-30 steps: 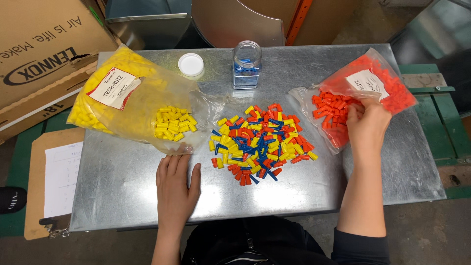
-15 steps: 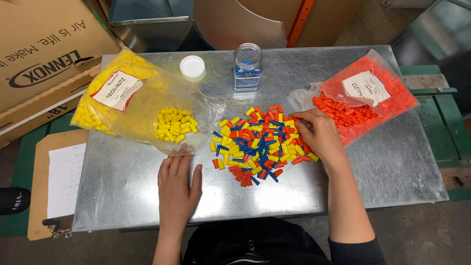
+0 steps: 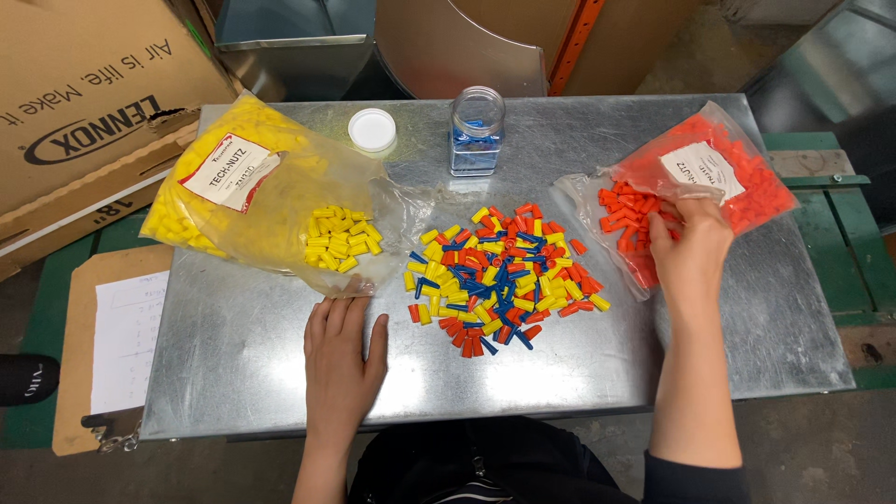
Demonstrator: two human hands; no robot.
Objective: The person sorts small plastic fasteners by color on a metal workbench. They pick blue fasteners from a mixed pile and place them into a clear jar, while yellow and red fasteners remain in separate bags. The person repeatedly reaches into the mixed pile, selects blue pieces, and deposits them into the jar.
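Bright, even overhead light glares softly off the metal table (image 3: 233, 364); focus is sharp, with faint shadows.

At the back of your shiny metal table (image 3: 233, 373) stands a clear jar (image 3: 477, 131) with blue bits inside. Its white lid (image 3: 371, 129) lies just beside it. A big brown cardboard box (image 3: 84, 103) sits far left. A clipboard with paper (image 3: 107, 345) lies below it.

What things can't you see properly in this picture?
Head view only:
- Right hand: its fingertips go into the orange bag, so whether they pinch a cap is hidden.
- Jar: how full it is, blurred by glare.
- Cardboard box: cut off by the left and top edges.
- Clipboard: the writing on its paper is too small.
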